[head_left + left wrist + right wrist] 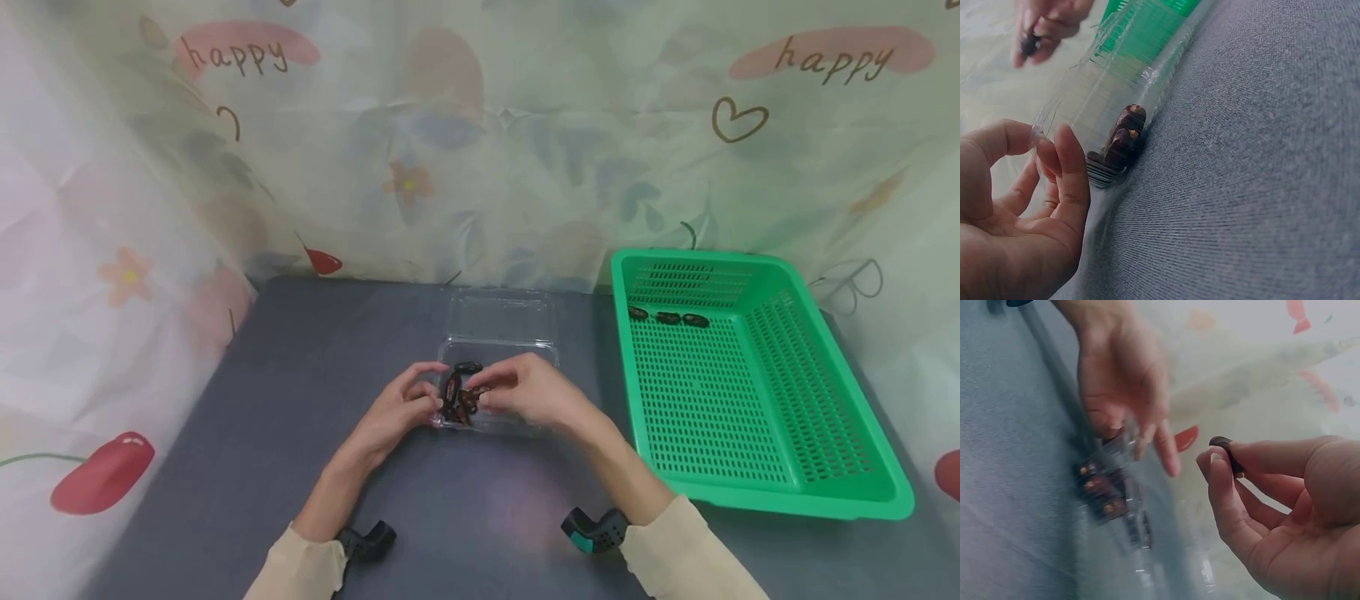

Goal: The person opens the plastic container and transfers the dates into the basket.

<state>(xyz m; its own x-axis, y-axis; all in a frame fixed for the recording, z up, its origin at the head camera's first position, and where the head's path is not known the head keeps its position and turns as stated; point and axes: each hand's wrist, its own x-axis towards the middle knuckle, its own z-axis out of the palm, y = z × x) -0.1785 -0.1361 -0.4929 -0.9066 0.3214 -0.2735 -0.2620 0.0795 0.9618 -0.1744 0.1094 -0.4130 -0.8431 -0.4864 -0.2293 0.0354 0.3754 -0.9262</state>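
I see a grey cloth-covered worktop (300, 358) carrying a green perforated plastic basket (708, 400); to its left I have a clear hinged plastic box (517, 423). The left hand (397, 412) pinches the box's edge. The right hand (532, 392), nearer the basket, holds one dark brown oval date (1227, 452) in narrowed fingers above the box, long axis slanting across the fingertips, basket off to the right. More dates (452, 387) lie in the box.
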